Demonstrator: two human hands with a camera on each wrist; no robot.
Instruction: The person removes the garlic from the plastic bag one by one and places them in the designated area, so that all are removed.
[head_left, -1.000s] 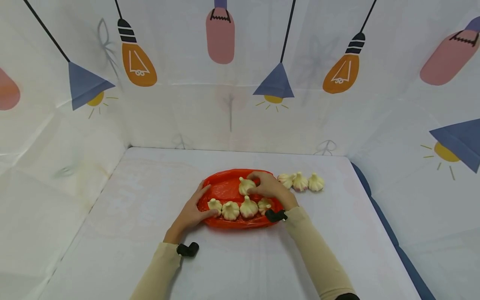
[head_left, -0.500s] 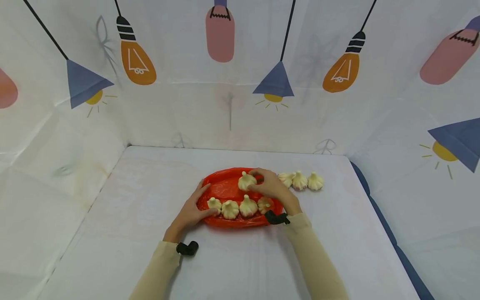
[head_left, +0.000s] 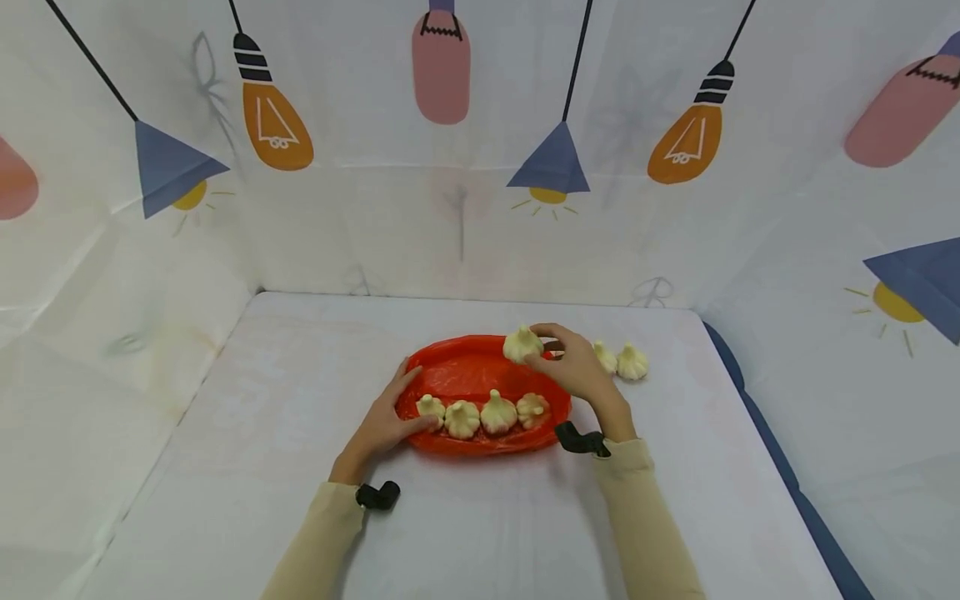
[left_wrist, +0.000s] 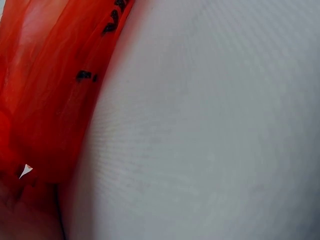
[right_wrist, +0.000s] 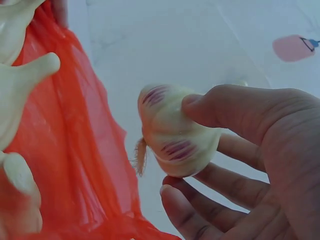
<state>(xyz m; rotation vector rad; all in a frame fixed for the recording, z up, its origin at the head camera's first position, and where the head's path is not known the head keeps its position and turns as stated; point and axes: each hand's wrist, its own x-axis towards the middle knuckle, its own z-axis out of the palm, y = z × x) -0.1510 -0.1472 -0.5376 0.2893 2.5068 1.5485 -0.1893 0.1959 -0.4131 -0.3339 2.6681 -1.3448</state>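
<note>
In the head view, a shallow oval tray covered in red plastic bag film [head_left: 457, 371] lies on the white table. My left hand [head_left: 382, 425] holds its left end, with the thumb over the near rim beside the leftmost garlic bulb. My right hand [head_left: 581, 367] pinches a garlic bulb [head_left: 522, 345] over the tray's back right rim. The right wrist view shows this bulb [right_wrist: 172, 132] with purple streaks and a root tuft, thumb on top and fingers beneath. Several garlic bulbs [head_left: 497, 412] stand in a row along the tray's near side.
Right of the tray, two garlic bulbs [head_left: 632, 362] show on the table [head_left: 712, 467], partly behind my right hand. A white cloth [head_left: 465, 208] printed with lamps surrounds the table at the back and sides. Red film [left_wrist: 55, 100] with black print fills the left wrist view's left side.
My right hand has lifted the garlic bulb from over the tray's middle and carried it right and back to the rim. The left hand has stayed put on the tray.
</note>
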